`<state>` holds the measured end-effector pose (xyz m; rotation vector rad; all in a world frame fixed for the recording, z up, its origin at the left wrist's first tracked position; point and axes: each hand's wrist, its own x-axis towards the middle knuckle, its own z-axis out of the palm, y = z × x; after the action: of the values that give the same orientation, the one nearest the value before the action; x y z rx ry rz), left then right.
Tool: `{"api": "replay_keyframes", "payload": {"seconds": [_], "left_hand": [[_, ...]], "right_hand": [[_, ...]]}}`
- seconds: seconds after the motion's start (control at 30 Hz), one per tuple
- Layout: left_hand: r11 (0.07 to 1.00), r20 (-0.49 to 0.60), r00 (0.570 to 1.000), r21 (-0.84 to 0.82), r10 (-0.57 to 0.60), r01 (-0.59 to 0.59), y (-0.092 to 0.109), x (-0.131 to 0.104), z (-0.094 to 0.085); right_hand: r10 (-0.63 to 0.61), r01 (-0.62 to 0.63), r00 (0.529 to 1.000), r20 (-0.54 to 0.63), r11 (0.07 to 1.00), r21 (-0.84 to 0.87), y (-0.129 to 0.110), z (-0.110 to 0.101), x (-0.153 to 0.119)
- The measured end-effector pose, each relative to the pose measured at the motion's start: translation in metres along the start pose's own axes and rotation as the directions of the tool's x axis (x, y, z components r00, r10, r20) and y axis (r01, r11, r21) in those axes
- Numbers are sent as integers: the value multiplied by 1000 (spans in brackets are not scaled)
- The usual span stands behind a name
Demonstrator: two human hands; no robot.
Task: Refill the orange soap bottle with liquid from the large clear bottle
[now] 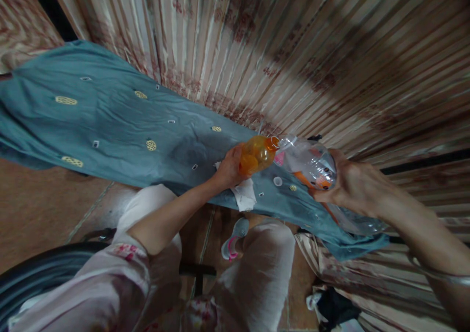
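Observation:
My left hand (232, 166) is wrapped round an orange see-through plastic bottle (260, 152), whose uncapped neck points right. In my right hand (347, 182) is a large clear plastic bottle (310, 159) with an orange and pink print, tilted so its mouth meets the orange bottle's mouth. Whether liquid is passing between them I cannot tell. Below my left hand lies a crumpled white cloth or tissue (245, 195). A small pale round cap (277, 181) rests on the cloth-covered table between the two bottles.
A teal cloth with yellow pineapple prints (121, 116) covers the long narrow table. Pleated beige curtains (235, 43) hang right behind it. Another clear plastic bottle (356, 222) lies at the right end, under my right forearm. Dark cloth items (336, 307) sit on the floor at the lower right.

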<state>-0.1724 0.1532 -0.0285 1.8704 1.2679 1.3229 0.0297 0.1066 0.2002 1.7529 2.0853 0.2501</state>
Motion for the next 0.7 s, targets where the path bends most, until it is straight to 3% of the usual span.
{"api": "replay_keyframes", "payload": {"seconds": [0.7], "left_hand": [[999,-4,999,-3,33,-33,-7,-1,4]], "right_hand": [[-17,17,1000,3,1000,-13,3,1,0]]}}
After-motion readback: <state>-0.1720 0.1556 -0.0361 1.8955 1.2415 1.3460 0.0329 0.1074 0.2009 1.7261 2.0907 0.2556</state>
